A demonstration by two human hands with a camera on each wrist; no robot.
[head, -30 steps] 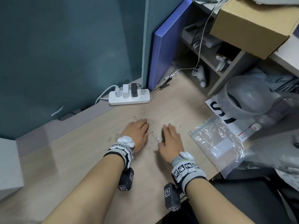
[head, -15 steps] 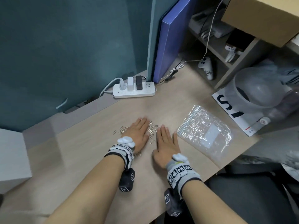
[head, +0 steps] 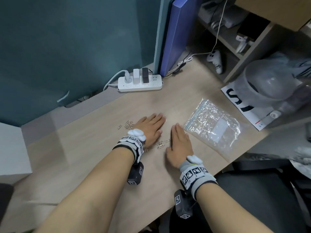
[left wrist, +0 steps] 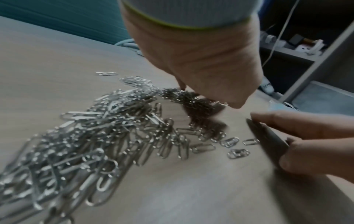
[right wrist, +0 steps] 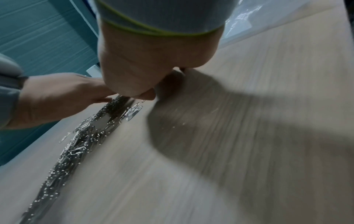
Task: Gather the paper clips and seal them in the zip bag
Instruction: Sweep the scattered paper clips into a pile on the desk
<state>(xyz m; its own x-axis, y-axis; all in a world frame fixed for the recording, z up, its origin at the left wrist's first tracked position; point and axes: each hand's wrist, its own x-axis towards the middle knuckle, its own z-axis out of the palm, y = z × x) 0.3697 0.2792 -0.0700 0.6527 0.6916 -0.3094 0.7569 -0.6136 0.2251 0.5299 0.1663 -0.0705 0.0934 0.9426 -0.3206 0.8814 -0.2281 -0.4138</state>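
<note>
Silver paper clips (head: 160, 144) lie scattered on the wooden desk (head: 87, 158), a few more (head: 127, 124) to the left of my left hand. My left hand (head: 150, 126) lies flat on the desk, fingers straight, covering part of the pile (left wrist: 107, 133). My right hand (head: 179, 143) rests flat beside it, its inner edge against the clips (right wrist: 82, 136). A clear zip bag (head: 213, 125) lies flat on the desk just right of my right hand, apart from both hands.
A white power strip (head: 139, 83) with plugs sits at the back of the desk. A blue board (head: 175, 34) leans upright behind it. A white controller (head: 216, 60), shelves and a plastic-wrapped bundle (head: 269, 84) crowd the right side. The desk's front edge runs close to my right wrist.
Both hands slid toward me along the desk, dragging clips between them into a narrower line. The bag has not moved on the desk.
</note>
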